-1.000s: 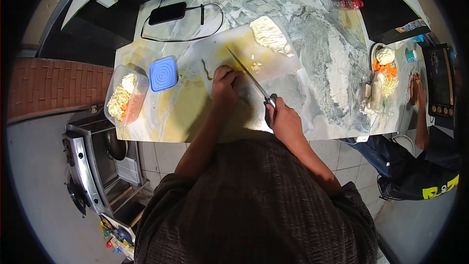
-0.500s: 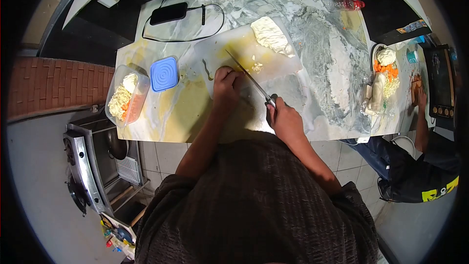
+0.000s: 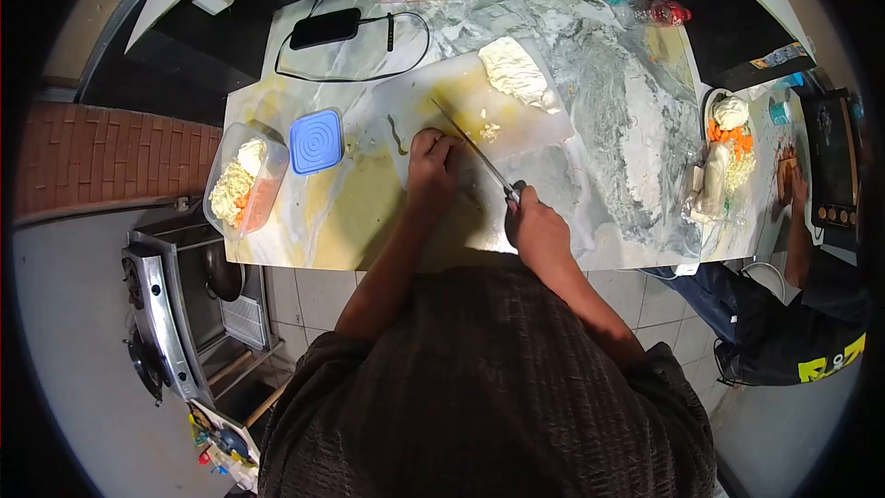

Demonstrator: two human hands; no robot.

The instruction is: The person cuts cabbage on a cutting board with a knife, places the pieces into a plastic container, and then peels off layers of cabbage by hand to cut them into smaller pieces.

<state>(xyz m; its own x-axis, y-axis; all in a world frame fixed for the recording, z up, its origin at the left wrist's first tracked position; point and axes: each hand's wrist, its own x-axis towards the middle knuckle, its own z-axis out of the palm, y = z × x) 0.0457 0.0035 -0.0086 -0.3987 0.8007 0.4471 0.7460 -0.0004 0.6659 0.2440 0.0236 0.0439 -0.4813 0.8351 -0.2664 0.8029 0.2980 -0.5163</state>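
My right hand [image 3: 542,232] is wrapped round the dark handle of a long kitchen knife [image 3: 477,155]. Its blade slants up and left across the translucent cutting board [image 3: 415,97]. Close to the blade's left side, my left hand [image 3: 431,164] has its fingers curled down at the board; whatever they pinch is hidden. Small pale chopped bits [image 3: 489,132] lie right of the blade. A flat white slab of food [image 3: 513,74] rests on the board's upper right. Left of my left hand lies a thin dark green strip [image 3: 397,136].
At left stand a plastic tub [image 3: 272,186] of shredded and orange food and a blue lid [image 3: 316,142]. A phone [image 3: 324,29] with a cable lies behind. A filled tray [image 3: 708,111] and a bottle [image 3: 659,13] are at right, near a co-worker's hand [image 3: 798,186].
The whole view has shifted slightly right and down. Both hands and the knife keep nearly the same places over the board.
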